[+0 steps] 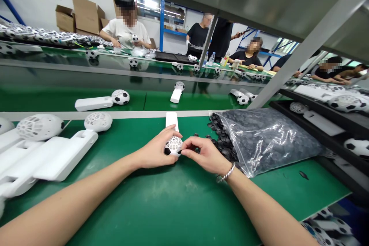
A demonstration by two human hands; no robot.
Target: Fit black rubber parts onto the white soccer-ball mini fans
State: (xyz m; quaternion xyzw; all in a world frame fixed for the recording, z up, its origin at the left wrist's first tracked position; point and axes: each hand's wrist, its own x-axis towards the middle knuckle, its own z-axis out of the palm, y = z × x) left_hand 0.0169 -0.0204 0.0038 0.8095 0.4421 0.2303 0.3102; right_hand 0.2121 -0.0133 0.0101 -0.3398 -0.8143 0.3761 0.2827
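Observation:
My left hand (158,147) is curled round the ball-shaped head of a white handheld fan (173,144) patterned like a football, with a slotted grille facing up. The fan's white handle (172,120) points away from me on the green bench. At the right side of the head, my right hand (203,153) pinches a small black piece (180,152) against the ball; the fingertips partly hide it. Just right of that hand, loose black pieces (221,138) spill from a clear plastic bag (271,138) full of them.
Several white fans (60,153) lie stacked at the left. Black trays (319,123) with more fans stand at the right, beside a slanted metal post (294,57). Beyond the bench edge, fans (95,102) lie on a green conveyor. Co-workers (127,30) sit across from me.

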